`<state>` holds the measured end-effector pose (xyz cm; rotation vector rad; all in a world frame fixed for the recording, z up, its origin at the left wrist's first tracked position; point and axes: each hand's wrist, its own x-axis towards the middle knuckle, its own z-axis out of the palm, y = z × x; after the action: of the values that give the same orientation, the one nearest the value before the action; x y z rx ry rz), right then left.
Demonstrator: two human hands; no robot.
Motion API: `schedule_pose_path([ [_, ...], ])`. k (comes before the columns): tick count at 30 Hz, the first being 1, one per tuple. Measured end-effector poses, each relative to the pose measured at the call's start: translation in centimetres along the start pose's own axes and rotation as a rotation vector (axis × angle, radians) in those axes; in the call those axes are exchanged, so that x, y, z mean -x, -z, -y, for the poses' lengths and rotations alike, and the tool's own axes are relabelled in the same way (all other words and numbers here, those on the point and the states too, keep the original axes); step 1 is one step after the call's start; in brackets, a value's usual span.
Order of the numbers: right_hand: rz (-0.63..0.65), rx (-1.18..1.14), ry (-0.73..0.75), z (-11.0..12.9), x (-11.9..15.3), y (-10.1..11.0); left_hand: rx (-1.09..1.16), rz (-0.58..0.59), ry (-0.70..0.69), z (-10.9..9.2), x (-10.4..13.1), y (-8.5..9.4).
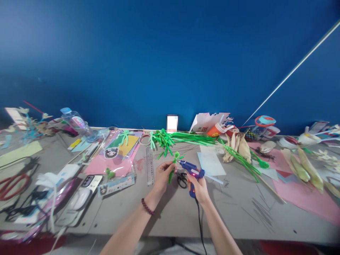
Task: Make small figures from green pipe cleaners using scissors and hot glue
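Note:
Near the middle of the table, my left hand [162, 174] is closed on a small green fuzzy stem piece [171, 175], which has a rounded light green top. My right hand [198, 186] grips a blue glue gun [189, 166] by its handle. A red light glows on the gun's body, and its nozzle points left at the green piece, close to my left fingertips. Whether the nozzle touches the piece is too small to tell. Black-handled scissors [182, 180] lie between my hands, and a clear ruler [150, 166] is left of my left hand.
Green stems [195, 138] lie behind my hands. A phone [81, 200], a tilted plastic bottle [77, 122] and red-handled scissors [13, 186] are at left. White paper [211, 163], dried husks [243, 148] and pink sheets [305, 198] lie at right. The gun's black cord [199, 221] runs over the front edge.

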<state>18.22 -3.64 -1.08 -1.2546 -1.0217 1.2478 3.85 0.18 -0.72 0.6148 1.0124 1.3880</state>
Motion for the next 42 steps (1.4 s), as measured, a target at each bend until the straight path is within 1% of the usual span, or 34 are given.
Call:
schedule_pose_path([
  [6,0.025,0.038,-0.003,0.17,0.16,0.12,-0.002,-0.008,-0.002,-0.09,0.06,0.00],
  [10,0.020,0.078,0.028,0.21,0.18,0.08,-0.010,0.016,-0.011,-0.17,0.17,-0.04],
  [13,0.008,0.100,0.045,0.10,0.13,0.03,0.005,0.009,-0.003,-0.13,0.16,-0.08],
  [19,-0.006,0.027,0.048,-0.27,0.08,-0.01,0.021,0.001,0.000,0.11,-0.06,0.05],
  [23,0.021,-0.003,0.056,-0.37,0.09,0.07,0.021,0.011,0.004,0.31,-0.20,0.26],
  [29,0.015,-0.040,0.068,-0.31,0.09,0.23,0.007,0.004,-0.005,0.53,-0.38,0.51],
  [35,0.027,-0.016,0.063,-0.22,0.06,0.29,0.028,-0.010,0.009,0.56,-0.46,0.47],
  [42,0.036,0.014,0.047,-0.09,0.10,0.19,0.030,0.006,0.021,-0.09,0.00,0.01],
])
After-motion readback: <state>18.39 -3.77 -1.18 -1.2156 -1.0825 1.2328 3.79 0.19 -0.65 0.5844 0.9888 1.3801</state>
